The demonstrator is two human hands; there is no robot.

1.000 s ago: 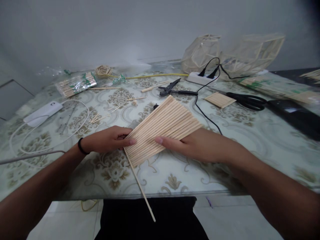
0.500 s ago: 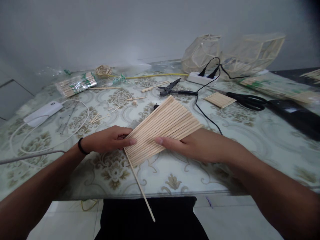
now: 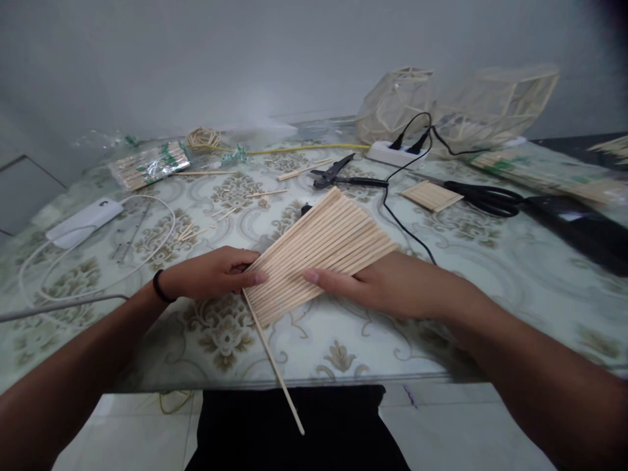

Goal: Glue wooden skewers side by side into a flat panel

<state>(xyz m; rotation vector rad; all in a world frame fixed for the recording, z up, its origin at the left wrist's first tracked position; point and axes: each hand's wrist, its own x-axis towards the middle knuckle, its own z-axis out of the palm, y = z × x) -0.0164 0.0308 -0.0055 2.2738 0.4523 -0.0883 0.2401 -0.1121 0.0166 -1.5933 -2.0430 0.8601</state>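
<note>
Between my hands is a flat panel of wooden sticks (image 3: 318,252) laid side by side, tilted above the table. My left hand (image 3: 223,271) pinches its lower left corner, thumb on top. From that corner a single long stick (image 3: 275,369) runs down along the panel's edge and past the table's front edge. My right hand (image 3: 366,284) grips the panel from the right; its thumb lies on top and its fingers are hidden underneath. Whether the long stick is attached to the panel I cannot tell.
Behind the panel lie pliers (image 3: 335,171) and a white power strip (image 3: 395,154) with black cords. Scissors (image 3: 490,198) and a small stick square (image 3: 432,195) are at right. A white power bank (image 3: 86,222) with cable and a stick packet (image 3: 150,165) are at left.
</note>
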